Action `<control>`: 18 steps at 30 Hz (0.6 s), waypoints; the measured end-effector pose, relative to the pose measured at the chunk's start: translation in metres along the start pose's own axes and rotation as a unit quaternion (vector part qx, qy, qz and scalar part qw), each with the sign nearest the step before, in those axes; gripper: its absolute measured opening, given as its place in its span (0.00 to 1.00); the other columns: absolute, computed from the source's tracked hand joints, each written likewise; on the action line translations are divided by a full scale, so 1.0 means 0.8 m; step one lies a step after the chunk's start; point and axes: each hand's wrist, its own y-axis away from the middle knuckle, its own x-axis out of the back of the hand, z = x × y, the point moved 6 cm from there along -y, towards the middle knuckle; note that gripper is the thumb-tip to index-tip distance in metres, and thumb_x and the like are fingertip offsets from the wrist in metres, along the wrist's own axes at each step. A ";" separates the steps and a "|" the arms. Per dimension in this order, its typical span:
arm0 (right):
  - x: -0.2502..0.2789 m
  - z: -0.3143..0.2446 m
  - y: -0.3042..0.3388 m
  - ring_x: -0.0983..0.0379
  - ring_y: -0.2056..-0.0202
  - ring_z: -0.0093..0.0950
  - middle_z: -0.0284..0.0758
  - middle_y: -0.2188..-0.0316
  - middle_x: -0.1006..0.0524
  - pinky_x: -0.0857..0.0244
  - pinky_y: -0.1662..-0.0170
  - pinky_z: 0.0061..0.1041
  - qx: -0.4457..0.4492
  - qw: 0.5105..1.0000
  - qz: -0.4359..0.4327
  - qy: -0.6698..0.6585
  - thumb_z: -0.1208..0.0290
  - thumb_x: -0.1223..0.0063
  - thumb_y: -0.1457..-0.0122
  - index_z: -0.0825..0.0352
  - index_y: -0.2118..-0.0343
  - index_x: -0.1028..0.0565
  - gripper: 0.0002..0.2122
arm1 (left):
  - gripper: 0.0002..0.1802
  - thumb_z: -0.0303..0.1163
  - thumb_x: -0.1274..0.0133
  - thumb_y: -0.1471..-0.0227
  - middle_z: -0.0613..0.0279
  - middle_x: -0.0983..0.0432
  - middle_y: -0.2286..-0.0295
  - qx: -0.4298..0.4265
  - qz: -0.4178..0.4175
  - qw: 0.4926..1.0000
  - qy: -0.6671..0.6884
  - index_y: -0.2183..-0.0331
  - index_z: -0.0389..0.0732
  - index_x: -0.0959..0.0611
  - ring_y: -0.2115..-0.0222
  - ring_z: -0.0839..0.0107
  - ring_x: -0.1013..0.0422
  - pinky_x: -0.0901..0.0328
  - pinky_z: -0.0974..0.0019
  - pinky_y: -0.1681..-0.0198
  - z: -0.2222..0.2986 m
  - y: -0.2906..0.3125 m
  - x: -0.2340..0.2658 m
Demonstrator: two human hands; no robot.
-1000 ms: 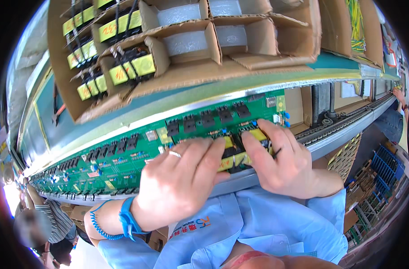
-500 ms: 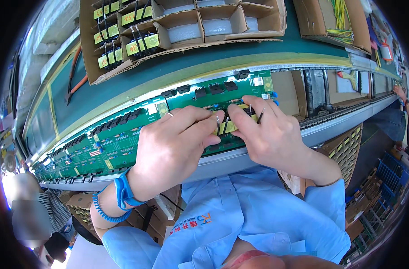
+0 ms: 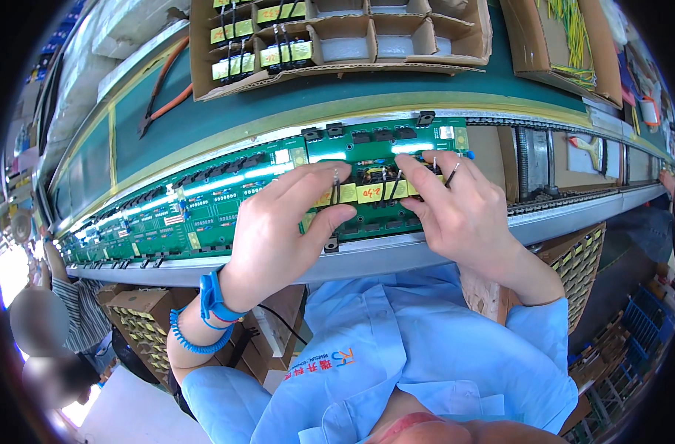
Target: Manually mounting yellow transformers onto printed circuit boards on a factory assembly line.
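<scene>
A row of yellow-taped transformers (image 3: pixel 370 194) with black leads sits on a long green circuit board (image 3: pixel 234 203) in front of me. My left hand (image 3: pixel 286 214) is curled round the left end of the row, its thumb on the near side and fingertips on the far side of a transformer. At the right end, my right hand (image 3: pixel 459 211) pinches another transformer between thumb and fingers, with black leads standing up between the fingers. The middle transformer shows uncovered between my hands. My fingers hide parts of the two outer ones. A blue coiled wrist strap is on my left wrist.
Beyond the rail, a divided cardboard box (image 3: pixel 330 78) holds more yellow transformers. Orange-handled cutters (image 3: pixel 171 103) lie left of it. Another box holds yellow-green wires (image 3: pixel 571 44). A metal conveyor rail (image 3: pixel 397 259) runs along my side. A brush (image 3: pixel 590 152) lies right. Other people are at far left.
My hands have moved apart, uncovering the middle transformer. My left hand has shifted left along the row. The whole view has shifted, so the board and box appear farther right.
</scene>
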 end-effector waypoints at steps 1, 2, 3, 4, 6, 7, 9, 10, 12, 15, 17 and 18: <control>0.001 -0.001 -0.002 0.26 0.69 0.33 0.40 0.66 0.26 0.30 0.75 0.27 0.004 1.000 0.000 -0.003 0.62 0.36 0.52 0.59 0.55 0.24 0.20 | 0.21 0.26 0.36 0.55 0.53 0.21 0.59 -0.019 0.009 1.000 0.007 0.56 0.37 0.19 0.58 0.57 0.24 0.30 0.62 0.55 0.003 -0.001 0.000; 0.002 -0.002 -0.004 0.26 0.70 0.31 0.38 0.66 0.26 0.30 0.75 0.26 0.000 1.000 -0.002 0.001 0.59 0.36 0.53 0.57 0.56 0.24 0.20 | 0.19 0.25 0.36 0.56 0.54 0.21 0.59 -0.020 0.006 1.000 0.013 0.58 0.36 0.17 0.59 0.59 0.23 0.29 0.63 0.56 0.003 -0.002 -0.001; 0.002 -0.002 -0.005 0.26 0.71 0.30 0.37 0.66 0.26 0.31 0.76 0.25 -0.005 1.000 -0.005 0.005 0.56 0.36 0.53 0.55 0.57 0.23 0.20 | 0.19 0.25 0.36 0.56 0.54 0.21 0.59 -0.016 0.007 1.000 0.012 0.58 0.36 0.17 0.59 0.59 0.23 0.29 0.63 0.56 0.002 -0.001 -0.001; 0.000 -0.004 -0.005 0.26 0.71 0.30 0.37 0.66 0.26 0.31 0.76 0.25 -0.006 1.000 -0.004 0.004 0.56 0.36 0.53 0.55 0.57 0.23 0.20 | 0.18 0.24 0.36 0.56 0.54 0.21 0.58 -0.017 0.000 1.000 0.011 0.58 0.37 0.17 0.59 0.59 0.23 0.29 0.64 0.57 0.002 -0.001 -0.002; -0.005 -0.006 -0.005 0.27 0.72 0.27 0.34 0.67 0.27 0.32 0.77 0.23 -0.009 0.999 0.019 0.043 0.51 0.37 0.54 0.52 0.60 0.22 0.19 | 0.18 0.23 0.36 0.56 0.54 0.21 0.58 -0.018 -0.011 1.000 0.010 0.59 0.37 0.17 0.60 0.60 0.23 0.28 0.65 0.58 0.001 -0.002 -0.003; -0.005 -0.005 -0.004 0.27 0.72 0.27 0.34 0.67 0.27 0.32 0.77 0.23 -0.012 0.999 0.017 0.042 0.51 0.37 0.54 0.52 0.60 0.22 0.19 | 0.18 0.23 0.36 0.56 0.54 0.22 0.58 -0.029 -0.008 1.000 0.002 0.59 0.37 0.16 0.60 0.60 0.23 0.28 0.65 0.58 0.003 -0.001 -0.003; -0.004 -0.006 -0.004 0.28 0.73 0.26 0.33 0.68 0.27 0.33 0.78 0.23 -0.004 0.998 0.028 0.049 0.52 0.37 0.54 0.53 0.60 0.22 0.18 | 0.18 0.22 0.36 0.56 0.54 0.22 0.58 -0.040 -0.009 0.999 -0.003 0.59 0.37 0.16 0.60 0.60 0.23 0.28 0.66 0.59 0.003 0.002 -0.005; -0.004 -0.005 -0.004 0.28 0.73 0.26 0.33 0.68 0.27 0.33 0.78 0.23 -0.005 0.998 0.028 0.050 0.52 0.37 0.54 0.53 0.60 0.22 0.18 | 0.18 0.24 0.36 0.56 0.56 0.22 0.59 -0.060 0.013 0.998 -0.007 0.59 0.39 0.16 0.64 0.61 0.23 0.28 0.65 0.62 0.001 0.004 -0.006; -0.004 -0.005 -0.005 0.28 0.73 0.26 0.33 0.68 0.27 0.32 0.77 0.23 -0.008 0.999 0.008 0.040 0.52 0.36 0.54 0.53 0.60 0.22 0.18 | 0.18 0.27 0.36 0.56 0.59 0.22 0.60 -0.083 0.034 0.996 -0.011 0.58 0.42 0.16 0.67 0.61 0.23 0.27 0.65 0.66 0.002 0.002 -0.003; 0.004 -0.003 -0.003 0.27 0.73 0.28 0.34 0.67 0.26 0.31 0.77 0.25 -0.007 0.999 0.030 0.033 0.52 0.36 0.54 0.53 0.57 0.22 0.21 | 0.18 0.26 0.36 0.56 0.59 0.22 0.60 -0.071 0.030 0.997 0.016 0.59 0.42 0.15 0.66 0.61 0.23 0.27 0.65 0.65 0.008 -0.003 -0.004; 0.021 0.005 -0.006 0.26 0.72 0.28 0.34 0.67 0.25 0.31 0.76 0.25 -0.011 1.000 0.014 -0.009 0.51 0.37 0.53 0.53 0.55 0.23 0.22 | 0.18 0.25 0.36 0.57 0.58 0.21 0.60 -0.066 0.027 0.997 0.006 0.59 0.42 0.15 0.65 0.60 0.23 0.27 0.64 0.64 0.005 -0.008 -0.001; 0.032 0.010 -0.008 0.25 0.72 0.28 0.33 0.67 0.23 0.30 0.75 0.26 -0.012 0.998 -0.005 -0.059 0.51 0.38 0.52 0.53 0.52 0.23 0.23 | 0.18 0.26 0.35 0.57 0.57 0.21 0.60 -0.056 0.023 0.998 0.015 0.59 0.41 0.15 0.64 0.59 0.23 0.28 0.63 0.62 0.006 -0.007 0.000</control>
